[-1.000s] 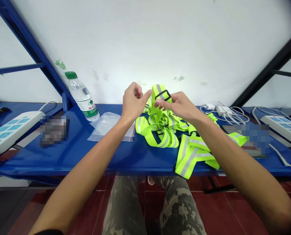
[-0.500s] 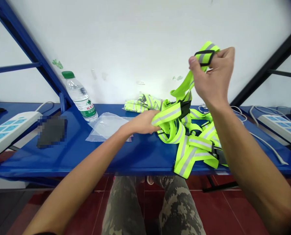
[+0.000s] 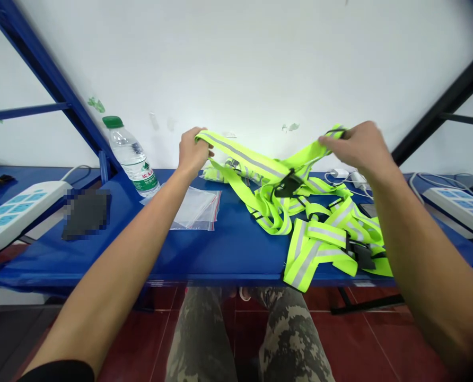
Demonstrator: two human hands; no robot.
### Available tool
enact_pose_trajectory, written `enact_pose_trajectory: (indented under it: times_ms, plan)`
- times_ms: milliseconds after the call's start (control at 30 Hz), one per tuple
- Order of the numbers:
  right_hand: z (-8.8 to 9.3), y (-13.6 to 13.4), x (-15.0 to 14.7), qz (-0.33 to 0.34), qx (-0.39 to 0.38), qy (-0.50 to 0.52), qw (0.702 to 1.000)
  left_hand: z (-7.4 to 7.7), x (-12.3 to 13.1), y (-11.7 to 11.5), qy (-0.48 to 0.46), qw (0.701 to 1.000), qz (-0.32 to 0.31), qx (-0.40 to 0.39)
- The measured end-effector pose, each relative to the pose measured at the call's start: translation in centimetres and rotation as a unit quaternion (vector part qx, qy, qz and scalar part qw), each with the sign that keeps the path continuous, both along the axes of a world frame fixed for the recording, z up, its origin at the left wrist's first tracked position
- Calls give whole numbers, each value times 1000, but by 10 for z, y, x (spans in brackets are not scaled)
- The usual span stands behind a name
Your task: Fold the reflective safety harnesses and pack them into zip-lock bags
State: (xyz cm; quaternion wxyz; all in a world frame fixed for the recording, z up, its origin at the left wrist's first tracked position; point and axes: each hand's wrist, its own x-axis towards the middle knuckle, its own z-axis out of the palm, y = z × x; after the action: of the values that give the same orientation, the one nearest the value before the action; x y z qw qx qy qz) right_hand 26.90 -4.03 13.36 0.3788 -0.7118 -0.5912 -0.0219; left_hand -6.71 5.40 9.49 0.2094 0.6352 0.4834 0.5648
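A neon-yellow reflective strap harness (image 3: 260,167) with grey stripes and a black buckle is stretched between my two hands above the blue table (image 3: 228,254). My left hand (image 3: 192,151) is closed on its left end. At the upper right, my right hand (image 3: 358,146) grips the other end, which carries a black slider. More yellow straps (image 3: 324,239) lie tangled on the table below, some hanging over the front edge.
A water bottle (image 3: 131,156) stands at the back left beside clear zip bags (image 3: 196,207). White power strips lie at the far left (image 3: 14,209) and far right (image 3: 459,204), with chargers and cables (image 3: 350,175) at the back right. Blue shelf posts rise on the left.
My right hand came down from high on the right. My left hand rose from the pile with a strap end, and the strap is now spread wide between both hands.
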Motion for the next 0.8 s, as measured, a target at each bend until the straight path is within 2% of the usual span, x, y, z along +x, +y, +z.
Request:
enact_pose_trajectory:
  times_ms: [67, 100, 167, 233, 267, 333, 400, 500, 567, 633, 700, 733, 800]
  plan:
    - [6, -4, -16, -18, -82, -58, 995, 18, 19, -8, 40, 997, -31, 54]
    - [8, -6, -27, 13, -100, -66, 993, 28, 30, -15, 63, 994, -44, 77]
    - [12, -7, -52, 163, -76, -18, 983, 47, 53, -33, 98, 985, -67, 122]
    - [14, -6, -76, 312, -45, 47, 948, 60, 72, -51, 131, 976, -101, 144]
    - [14, -4, -85, 353, -36, 76, 932, 64, 78, -58, 142, 972, -118, 147]
    - [13, 2, -96, 379, -20, 135, 915, 65, 84, -65, 140, 969, -142, 147]
    - [15, 8, -99, 366, 3, 189, 911, 58, 81, -66, 109, 973, -160, 126]
    - [25, 10, -96, 334, 62, 253, 906, 30, 70, -61, 99, 967, -233, 28]
    - [37, 9, -96, 305, 119, 296, 897, 3, 64, -59, 176, 928, -325, -50]
    - [51, 6, -95, 265, 190, 335, 884, -22, 61, -57, 293, 867, -392, -92]
    - [67, 5, -89, 225, 257, 358, 869, -39, 57, -54, 362, 845, -375, -116]
    - [75, 5, -83, 208, 286, 365, 862, -41, 55, -53, 364, 854, -350, -125]
    - [89, 6, -68, 192, 313, 370, 854, -33, 50, -51, 300, 892, -307, -140]
